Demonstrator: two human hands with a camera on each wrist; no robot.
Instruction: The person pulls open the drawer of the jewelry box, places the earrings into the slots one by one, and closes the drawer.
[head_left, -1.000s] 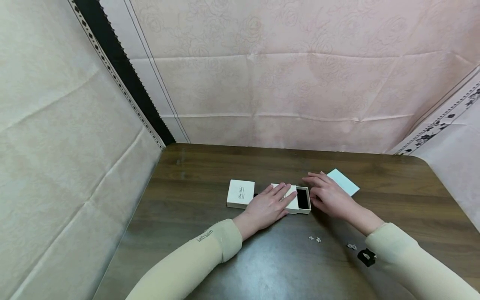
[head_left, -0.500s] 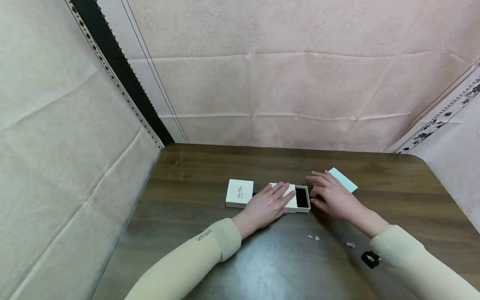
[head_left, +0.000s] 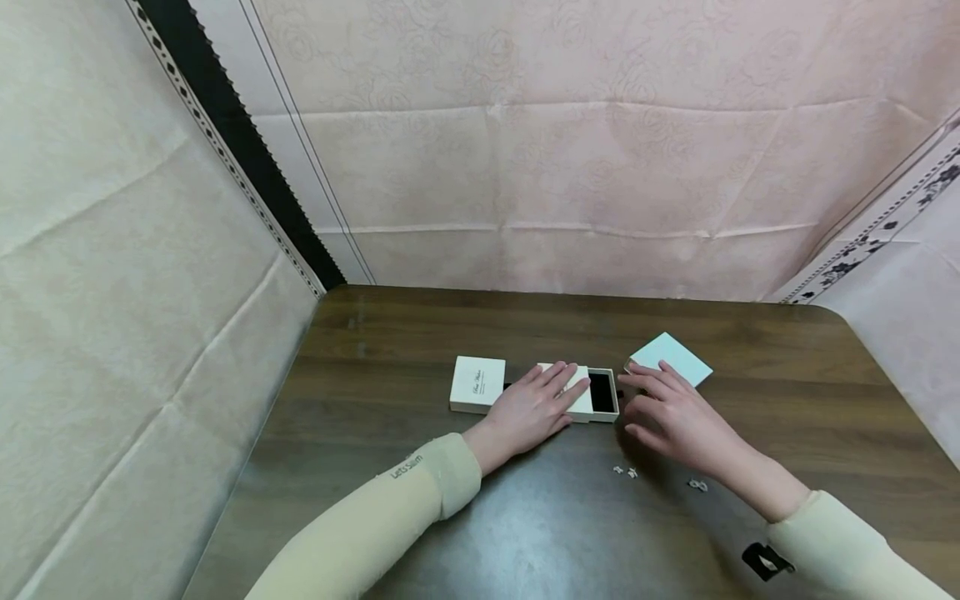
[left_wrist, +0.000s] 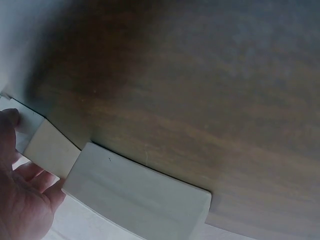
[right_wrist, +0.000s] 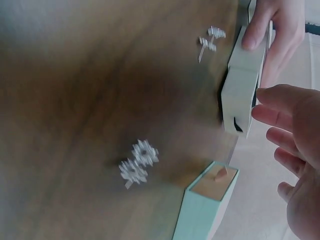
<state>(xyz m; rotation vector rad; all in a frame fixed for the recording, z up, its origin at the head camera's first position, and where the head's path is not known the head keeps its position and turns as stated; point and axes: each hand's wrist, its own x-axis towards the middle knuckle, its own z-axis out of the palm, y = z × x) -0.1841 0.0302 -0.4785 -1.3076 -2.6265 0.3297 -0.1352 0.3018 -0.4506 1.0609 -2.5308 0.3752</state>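
Observation:
A white drawer box [head_left: 581,408] lies mid-table, with its black-lined drawer [head_left: 602,393] partly out of the right side. My left hand [head_left: 525,410] presses on the sleeve of this box, fingers spread straight across its top and thumb at the near side. A small black pull tab [right_wrist: 238,125] shows on the drawer's end. Just right of the drawer is my right hand [head_left: 671,417], fingers relaxed, apart and holding nothing. Behind it lies a mint-green box [head_left: 670,358], whose brown end with a small tab shows in the right wrist view.
A second white box [head_left: 477,382] with printing stands left of my left hand. Nearer me lie silver snowflake-shaped pieces [head_left: 626,472] and another similar pair [head_left: 697,485]. A black piece with something silver on it [head_left: 767,561] lies by the right sleeve.
My right hand has drawn back to the right and towards me, off the drawer's end, uncovering more of the mint box and the black tab. My left hand and the drawer stay put.

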